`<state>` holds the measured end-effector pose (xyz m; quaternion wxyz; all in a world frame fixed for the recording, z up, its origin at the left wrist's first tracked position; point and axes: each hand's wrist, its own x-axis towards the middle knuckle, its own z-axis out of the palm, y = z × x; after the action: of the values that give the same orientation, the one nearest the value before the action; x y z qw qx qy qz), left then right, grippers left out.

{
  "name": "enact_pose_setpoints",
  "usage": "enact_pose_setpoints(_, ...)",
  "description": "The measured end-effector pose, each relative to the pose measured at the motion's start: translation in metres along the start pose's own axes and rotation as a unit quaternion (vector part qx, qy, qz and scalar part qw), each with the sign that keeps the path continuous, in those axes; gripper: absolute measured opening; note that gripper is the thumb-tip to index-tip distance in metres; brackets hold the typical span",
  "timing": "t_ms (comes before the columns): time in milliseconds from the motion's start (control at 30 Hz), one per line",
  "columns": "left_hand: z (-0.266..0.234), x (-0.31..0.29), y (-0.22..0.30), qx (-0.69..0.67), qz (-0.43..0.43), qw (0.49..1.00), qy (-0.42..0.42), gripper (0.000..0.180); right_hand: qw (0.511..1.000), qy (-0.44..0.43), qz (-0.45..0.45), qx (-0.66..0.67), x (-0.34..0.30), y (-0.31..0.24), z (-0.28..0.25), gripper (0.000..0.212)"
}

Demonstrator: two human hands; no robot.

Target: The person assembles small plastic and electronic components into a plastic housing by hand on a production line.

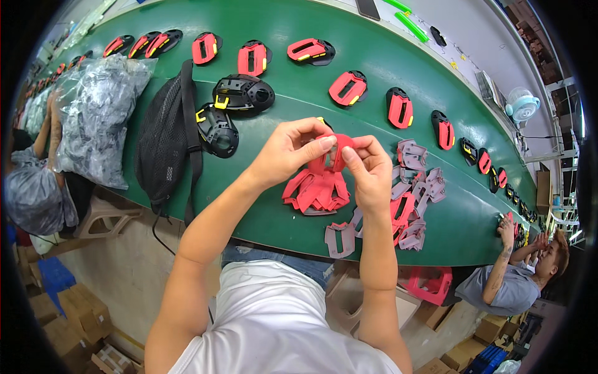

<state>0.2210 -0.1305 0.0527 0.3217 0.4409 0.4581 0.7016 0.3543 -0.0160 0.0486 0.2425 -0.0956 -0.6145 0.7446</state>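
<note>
Both my hands are raised over the green table, pinching a red plastic piece (338, 151) between them. My left hand (286, 153) grips its left side with thumb and forefinger. On the other side, the thumb and fingers of my right hand (372, 171) are closed on its edge. Just below lies a pile of red plastic parts (316, 192). Beside my right hand are several greyish-pink parts (428, 187), with a red frame (402, 210) among them. To the left of my left hand rest two black plastic housings (244, 93) with yellow clips.
A black mesh bag (163, 134) with a strap lies left of the housings, next to a clear bag (103, 115) of grey parts. Red-and-black assemblies (253, 59) line the green table (268, 19). One co-worker (507, 283) sits at right, another person (40, 181) at left.
</note>
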Motion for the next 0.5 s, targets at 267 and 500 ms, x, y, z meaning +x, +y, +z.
enact_pose_setpoints(267, 0.024, -0.012, -0.016, 0.153, 0.048, 0.984, 0.076, 0.02, 0.992, 0.066, -0.083, -0.066, -0.005, 0.014, 0.018, 0.012)
enact_pose_setpoints(500, 0.029, -0.012, -0.006, 0.291, 0.106, 0.941, 0.134, 0.015, 0.943, 0.121, -0.175, -0.257, -0.008, 0.018, 0.029, 0.018)
